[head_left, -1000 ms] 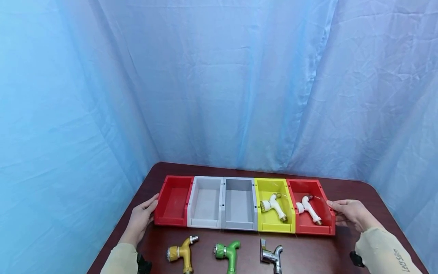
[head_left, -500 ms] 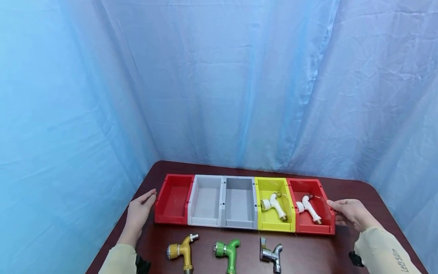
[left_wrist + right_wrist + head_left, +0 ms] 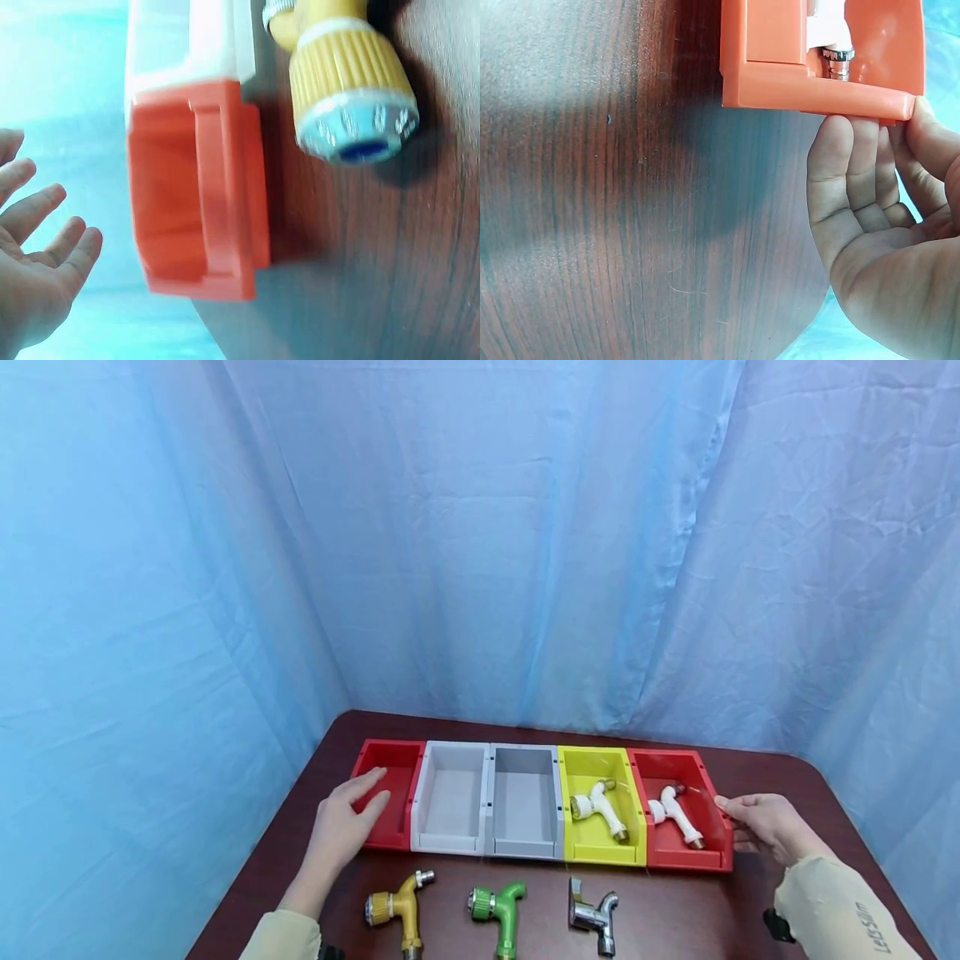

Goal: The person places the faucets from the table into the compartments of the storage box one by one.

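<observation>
My left hand (image 3: pixel 339 827) hovers over the left red bin (image 3: pixel 396 842), fingers spread and holding nothing. In the left wrist view the left hand (image 3: pixel 37 262) is apart from that bin. My right hand (image 3: pixel 772 827) grips the outer side wall of the right red bin (image 3: pixel 690 860), thumb at the rim; in the right wrist view the fingers (image 3: pixel 830 157) lie against the wall's outside. One white tap (image 3: pixel 678 820) lies in this bin. Another white tap (image 3: pixel 602 808) lies in the yellow bin (image 3: pixel 606 854). Between stand a white bin (image 3: pixel 450 843) and a grey bin (image 3: pixel 523 850), both empty.
In front of the joined row lie a yellow tap (image 3: pixel 407 910), a green tap (image 3: pixel 506 914) and a chrome tap (image 3: pixel 598 920) on the dark wooden table (image 3: pixel 690 918). Blue curtains (image 3: pixel 480 568) hang behind the table and at both sides.
My left hand has left the outer side of the left red bin and moved right, over it, its fingers spreading. The right hand keeps its grip; bins and taps stay in place.
</observation>
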Available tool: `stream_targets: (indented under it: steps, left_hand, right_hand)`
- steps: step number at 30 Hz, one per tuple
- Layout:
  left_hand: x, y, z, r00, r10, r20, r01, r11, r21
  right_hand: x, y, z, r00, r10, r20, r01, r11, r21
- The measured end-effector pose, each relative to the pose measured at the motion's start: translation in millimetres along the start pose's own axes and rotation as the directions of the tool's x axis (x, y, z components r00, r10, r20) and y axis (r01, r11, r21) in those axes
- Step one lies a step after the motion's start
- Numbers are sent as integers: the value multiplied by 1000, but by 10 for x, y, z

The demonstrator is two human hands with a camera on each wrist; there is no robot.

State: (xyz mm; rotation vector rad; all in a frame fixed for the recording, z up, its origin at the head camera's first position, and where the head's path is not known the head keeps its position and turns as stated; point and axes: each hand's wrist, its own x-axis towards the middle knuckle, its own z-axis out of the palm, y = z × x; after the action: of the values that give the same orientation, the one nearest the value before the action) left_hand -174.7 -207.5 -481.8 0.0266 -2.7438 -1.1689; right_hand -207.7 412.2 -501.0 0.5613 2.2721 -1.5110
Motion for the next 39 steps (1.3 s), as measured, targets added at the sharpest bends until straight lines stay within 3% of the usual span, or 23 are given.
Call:
stream_targets:
  steps: [5,9,15,19,26,31,34,36,39]
  left_hand:
    - [-89,184,120,991,127,48,-130,989,68]
    - [-179,333,240,978,189,87,-196,976,91]
    - [-309,528,439,944,280,173,-297,952,76]
    - [-397,649,581,915,323,240,-350,933,81]
    - [-539,875,814,871,320,372,-383,918,107]
    - [-635,973,990,828,345,442,-439,890,127]
    - [-686,1006,1090,794,367,484,-479,868,128]
    - [-719,1022,1153,762,396,512,-526,840,133]
    - [-758,1042,1249,701,444,558,-602,788,129]
  right_hand:
    - [9,0,4,1000,-21,5,21,1000,-3]
    - [5,1,13,1000,-25,0,25,1000,-10]
    - [4,11,13,1000,-15,-9,15,1000,-16]
    - [11,31,15,1000,-12,-16,11,999,-31]
    - [9,40,13,1000,-26,-10,26,999,-39]
    - [3,38,18,1000,-28,-11,28,999,-35]
    - [7,34,18,999,-38,-7,38,998,-50]
    - [9,35,18,999,-40,-8,39,997,-62]
    - [8,37,19,999,-33,-16,32,998,-61]
